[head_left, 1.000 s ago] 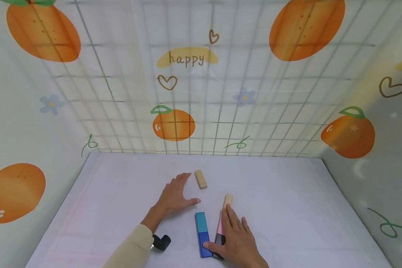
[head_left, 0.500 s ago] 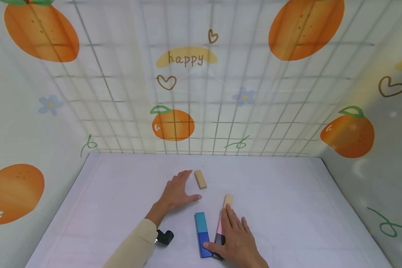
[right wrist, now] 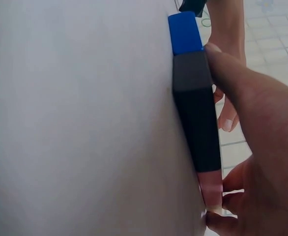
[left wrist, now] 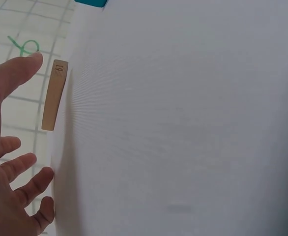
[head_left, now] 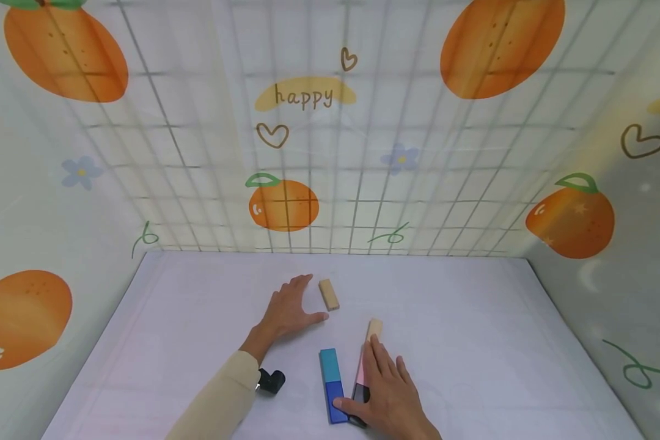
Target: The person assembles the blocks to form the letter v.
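Observation:
A loose plain wooden block (head_left: 329, 295) lies on the white table, with a mark on its end (left wrist: 60, 68) in the left wrist view. My left hand (head_left: 287, 311) hovers to its left, thumb and fingers spread, apart from it. Nearer to me, a teal block (head_left: 330, 365) and a blue block (head_left: 335, 391) lie end to end. Beside them runs a second row: a black block (right wrist: 200, 128), a pink block (head_left: 360, 370) and a plain wooden block (head_left: 374, 329). My right hand (head_left: 390, 388) rests along this row with extended fingers, its thumb on the blue block. The hand partly covers the row.
A black device (head_left: 272, 381) sticks out from the left wrist by the beige sleeve (head_left: 220, 397). The white tabletop (head_left: 473, 342) stretches to both sides. Cloth walls with printed oranges (head_left: 284, 205) and a grid enclose it at the back and sides.
My left hand has moved slightly away from me, beside the loose wooden block, with its fingers still spread. The right hand and the blocks have stayed in place.

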`<act>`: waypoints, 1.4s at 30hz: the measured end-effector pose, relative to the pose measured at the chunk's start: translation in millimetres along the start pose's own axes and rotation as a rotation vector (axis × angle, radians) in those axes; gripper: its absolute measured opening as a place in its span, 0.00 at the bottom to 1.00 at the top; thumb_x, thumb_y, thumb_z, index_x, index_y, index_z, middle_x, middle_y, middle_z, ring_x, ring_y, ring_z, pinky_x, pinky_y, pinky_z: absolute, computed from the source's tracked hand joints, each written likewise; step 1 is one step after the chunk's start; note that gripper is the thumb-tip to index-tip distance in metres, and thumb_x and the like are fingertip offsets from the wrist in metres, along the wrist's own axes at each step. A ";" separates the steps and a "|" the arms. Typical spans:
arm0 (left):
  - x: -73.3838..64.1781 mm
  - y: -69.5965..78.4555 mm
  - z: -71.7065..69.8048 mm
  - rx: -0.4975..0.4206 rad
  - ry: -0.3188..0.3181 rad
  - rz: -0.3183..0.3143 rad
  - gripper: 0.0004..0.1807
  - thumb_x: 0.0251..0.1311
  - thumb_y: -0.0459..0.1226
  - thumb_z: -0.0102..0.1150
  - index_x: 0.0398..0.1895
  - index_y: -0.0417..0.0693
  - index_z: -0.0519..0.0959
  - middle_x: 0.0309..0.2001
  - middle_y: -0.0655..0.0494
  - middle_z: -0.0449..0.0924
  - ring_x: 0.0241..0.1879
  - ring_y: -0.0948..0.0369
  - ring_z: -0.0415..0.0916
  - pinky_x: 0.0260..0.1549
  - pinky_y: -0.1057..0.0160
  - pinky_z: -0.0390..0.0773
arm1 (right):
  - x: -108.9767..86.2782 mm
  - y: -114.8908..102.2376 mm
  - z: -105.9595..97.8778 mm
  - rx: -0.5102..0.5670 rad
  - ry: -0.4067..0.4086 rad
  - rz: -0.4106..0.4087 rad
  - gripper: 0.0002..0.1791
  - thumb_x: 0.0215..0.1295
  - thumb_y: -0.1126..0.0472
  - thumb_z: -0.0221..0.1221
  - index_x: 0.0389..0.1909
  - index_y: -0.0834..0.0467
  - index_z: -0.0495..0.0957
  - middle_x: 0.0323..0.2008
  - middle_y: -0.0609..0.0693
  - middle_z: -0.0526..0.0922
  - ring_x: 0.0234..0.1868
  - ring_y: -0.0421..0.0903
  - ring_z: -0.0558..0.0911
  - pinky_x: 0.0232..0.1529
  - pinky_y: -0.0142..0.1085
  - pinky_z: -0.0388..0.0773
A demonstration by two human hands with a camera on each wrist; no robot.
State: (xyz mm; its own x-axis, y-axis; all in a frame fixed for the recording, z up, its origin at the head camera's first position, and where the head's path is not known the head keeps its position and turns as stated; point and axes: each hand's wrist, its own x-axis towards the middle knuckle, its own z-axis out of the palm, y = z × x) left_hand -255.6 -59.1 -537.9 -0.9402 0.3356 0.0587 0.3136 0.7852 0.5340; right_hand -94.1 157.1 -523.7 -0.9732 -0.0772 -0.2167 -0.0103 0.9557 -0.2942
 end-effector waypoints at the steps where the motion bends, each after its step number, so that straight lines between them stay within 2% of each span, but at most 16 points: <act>1: 1.4 0.0 0.6 0.005 0.000 -0.001 0.51 0.54 0.63 0.66 0.78 0.51 0.60 0.75 0.48 0.62 0.71 0.45 0.60 0.66 0.36 0.59 | 0.0 -0.1 -0.1 0.000 0.000 0.000 0.77 0.36 0.12 0.57 0.80 0.59 0.50 0.80 0.59 0.47 0.78 0.59 0.52 0.73 0.62 0.43; 9: 13.1 0.7 3.0 0.060 -0.022 0.001 0.53 0.54 0.64 0.65 0.78 0.51 0.59 0.75 0.48 0.62 0.70 0.46 0.62 0.64 0.38 0.62 | 1.1 0.6 2.3 -0.005 0.005 0.002 0.77 0.35 0.11 0.57 0.80 0.59 0.50 0.80 0.59 0.47 0.78 0.59 0.52 0.73 0.62 0.43; 32: 27.1 2.2 4.9 0.054 -0.023 0.018 0.53 0.54 0.62 0.67 0.78 0.49 0.58 0.75 0.46 0.61 0.70 0.44 0.62 0.64 0.38 0.63 | -0.4 1.1 1.3 -0.010 0.004 -0.008 0.77 0.37 0.12 0.57 0.80 0.60 0.50 0.80 0.60 0.48 0.78 0.60 0.52 0.73 0.62 0.43; 37: 29.2 5.8 3.0 0.039 -0.036 0.003 0.54 0.54 0.62 0.68 0.79 0.49 0.57 0.75 0.46 0.60 0.70 0.44 0.61 0.65 0.38 0.61 | 0.4 0.1 1.2 -0.009 -0.009 -0.004 0.77 0.38 0.12 0.56 0.80 0.61 0.49 0.79 0.61 0.48 0.78 0.60 0.52 0.72 0.63 0.43; 42: 30.8 6.4 2.7 0.062 -0.050 -0.005 0.55 0.54 0.63 0.67 0.79 0.50 0.56 0.76 0.47 0.60 0.70 0.45 0.62 0.65 0.39 0.62 | 0.6 0.1 1.1 -0.008 -0.012 -0.006 0.77 0.38 0.12 0.56 0.80 0.61 0.50 0.79 0.61 0.48 0.78 0.60 0.52 0.72 0.63 0.44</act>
State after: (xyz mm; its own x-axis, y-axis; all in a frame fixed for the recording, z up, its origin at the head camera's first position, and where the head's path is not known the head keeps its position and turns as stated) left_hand -282.2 -42.4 -534.9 -0.9344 0.3560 0.0130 0.3181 0.8172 0.4807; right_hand -94.4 156.9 -524.9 -0.9703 -0.0865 -0.2258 -0.0184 0.9575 -0.2878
